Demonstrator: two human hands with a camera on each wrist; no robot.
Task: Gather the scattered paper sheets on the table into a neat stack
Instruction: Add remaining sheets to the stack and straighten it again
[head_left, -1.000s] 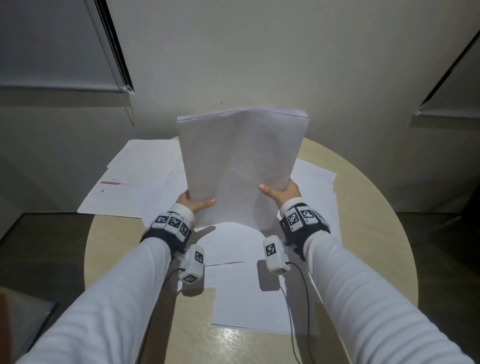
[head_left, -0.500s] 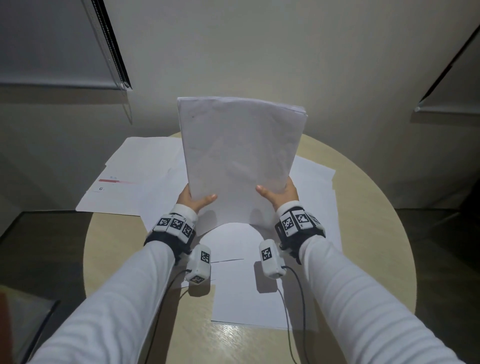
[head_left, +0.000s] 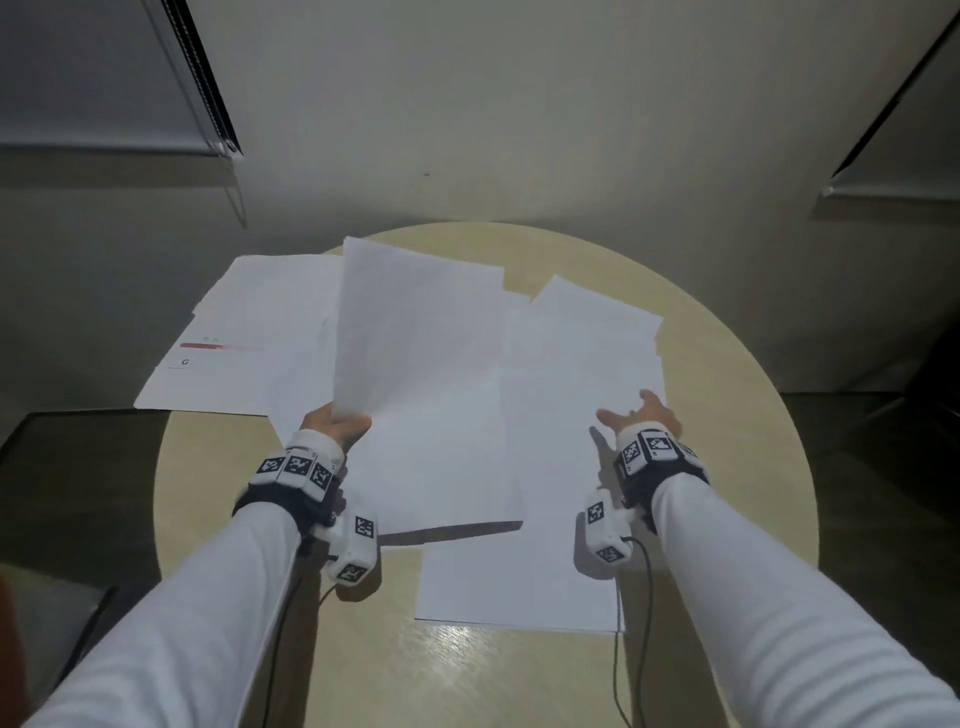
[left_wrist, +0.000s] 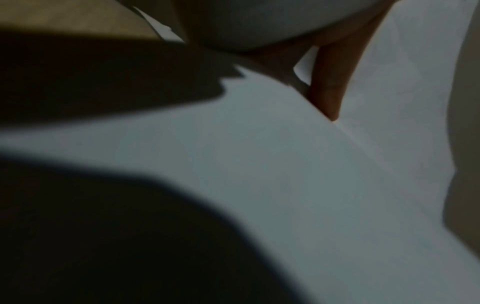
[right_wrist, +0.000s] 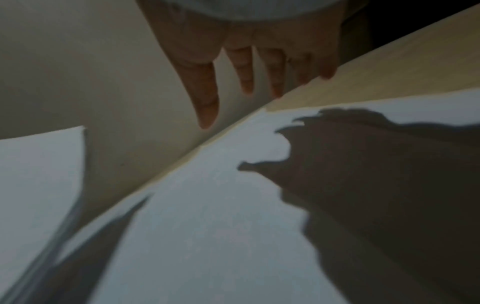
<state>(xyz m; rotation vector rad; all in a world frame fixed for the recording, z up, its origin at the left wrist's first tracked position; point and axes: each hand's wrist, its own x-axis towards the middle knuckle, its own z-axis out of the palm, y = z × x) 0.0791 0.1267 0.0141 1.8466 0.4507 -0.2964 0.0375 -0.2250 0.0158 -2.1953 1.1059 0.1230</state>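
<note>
A stack of white sheets (head_left: 421, 384) lies tilted low over the round table (head_left: 727, 415), and my left hand (head_left: 337, 428) pinches its near left edge. In the left wrist view a finger (left_wrist: 330, 82) presses under that paper (left_wrist: 259, 164). My right hand (head_left: 636, 415) hovers off to the right with its fingers (right_wrist: 207, 92) spread and straight, holding nothing, above loose white sheets (head_left: 582, 364) on the table. More sheets (head_left: 244, 338), one with a red bar, hang over the table's far left edge. Another sheet (head_left: 519, 577) lies near me.
The round table's pale wood rim (head_left: 218, 499) shows on the left and right. A wall (head_left: 519, 130) stands just behind the table. Cables (head_left: 618, 649) trail from both wrist cameras across the near tabletop.
The stack stood upright in both hands before. It has dropped toward the table, my right hand has let go and moved out to the right, and only the left hand holds it.
</note>
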